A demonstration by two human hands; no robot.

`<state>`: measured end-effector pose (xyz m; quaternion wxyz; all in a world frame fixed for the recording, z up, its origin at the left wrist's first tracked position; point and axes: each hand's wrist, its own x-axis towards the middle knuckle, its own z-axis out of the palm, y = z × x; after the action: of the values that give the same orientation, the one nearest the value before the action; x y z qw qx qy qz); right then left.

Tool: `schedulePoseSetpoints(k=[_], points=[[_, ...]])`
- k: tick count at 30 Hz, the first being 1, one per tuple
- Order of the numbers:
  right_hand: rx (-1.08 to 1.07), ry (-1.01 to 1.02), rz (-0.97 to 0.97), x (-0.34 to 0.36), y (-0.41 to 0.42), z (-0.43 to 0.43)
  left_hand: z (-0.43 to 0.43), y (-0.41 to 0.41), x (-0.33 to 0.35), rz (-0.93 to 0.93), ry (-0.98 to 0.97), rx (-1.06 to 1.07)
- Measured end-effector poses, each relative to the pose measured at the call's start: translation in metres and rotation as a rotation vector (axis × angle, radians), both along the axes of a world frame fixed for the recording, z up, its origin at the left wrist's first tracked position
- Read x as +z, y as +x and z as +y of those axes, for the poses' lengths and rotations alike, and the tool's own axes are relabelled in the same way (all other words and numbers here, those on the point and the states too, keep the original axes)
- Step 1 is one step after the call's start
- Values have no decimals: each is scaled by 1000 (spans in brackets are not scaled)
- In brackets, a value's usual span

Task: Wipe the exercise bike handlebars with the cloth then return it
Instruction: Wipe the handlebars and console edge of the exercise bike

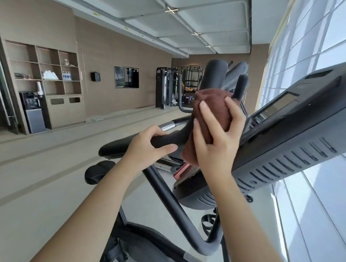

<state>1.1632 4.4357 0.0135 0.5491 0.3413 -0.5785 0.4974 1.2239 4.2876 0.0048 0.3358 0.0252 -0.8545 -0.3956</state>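
The exercise bike's black padded handlebar (116, 146) runs from the left toward the centre, then bends up into an upright grip (213, 71). A brown cloth (212, 104) is wrapped around the bend of that bar. My right hand (217, 136) presses the cloth against the bar, fingers spread over it. My left hand (148, 145) is closed around the horizontal part of the handlebar, just left of the cloth. The bar under the cloth is hidden.
The bike's grey console (298, 123) juts out at the right, close to my right hand. The frame tube (171, 205) and saddle (98, 171) lie below. Shelves (45, 67), a water dispenser (31, 114) and weight machines (165, 87) stand along the far wall. Windows (308, 47) fill the right side.
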Motion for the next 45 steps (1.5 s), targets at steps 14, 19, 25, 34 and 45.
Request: schedulePoseSetpoints(k=[14, 19, 25, 34, 45], points=[[319, -62, -127, 0, -9, -8, 1, 1, 4, -56, 55, 77], [394, -147, -82, 31, -18, 1, 1, 1, 1, -55, 122, 70], [489, -135, -74, 43, -29, -5, 0, -1, 0, -17, 132, 71], [611, -260, -189, -39, -9, -20, 12, 3, -3, 27, 202, 75], [763, -368, -127, -23, -31, -32, 9, -1, -8, 123, 301, 33]])
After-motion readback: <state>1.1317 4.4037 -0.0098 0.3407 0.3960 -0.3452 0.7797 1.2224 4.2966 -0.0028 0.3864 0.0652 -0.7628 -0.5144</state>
